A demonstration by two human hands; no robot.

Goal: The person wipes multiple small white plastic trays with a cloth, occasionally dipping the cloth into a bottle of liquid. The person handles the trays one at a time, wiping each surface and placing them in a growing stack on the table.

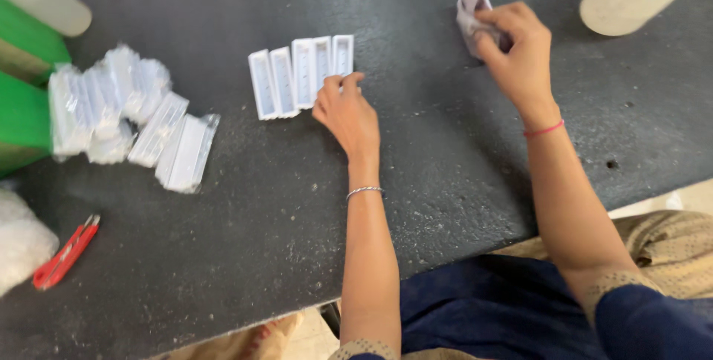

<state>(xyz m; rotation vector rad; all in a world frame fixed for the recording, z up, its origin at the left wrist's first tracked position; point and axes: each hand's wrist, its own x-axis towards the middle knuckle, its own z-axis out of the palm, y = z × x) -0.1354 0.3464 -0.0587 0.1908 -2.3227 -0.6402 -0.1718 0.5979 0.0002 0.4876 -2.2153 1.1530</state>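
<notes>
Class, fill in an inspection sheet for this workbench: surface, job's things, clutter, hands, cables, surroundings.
Surface: dark speckled tabletop.
Job's things: row of white trays lying side by side; one white piece apart.
Clutter: wrapped packs heaped at left; red cutter near the edge.
Hands: left hand touches the row's right end; right hand grips the white piece.
Cables: nothing seen.
Surroundings: green bins at left.

white trays [301, 74] | dark speckled table [416, 144] | red cutter [65, 252] | green bin [22, 100] | pink wrist thread [544, 130]
</notes>
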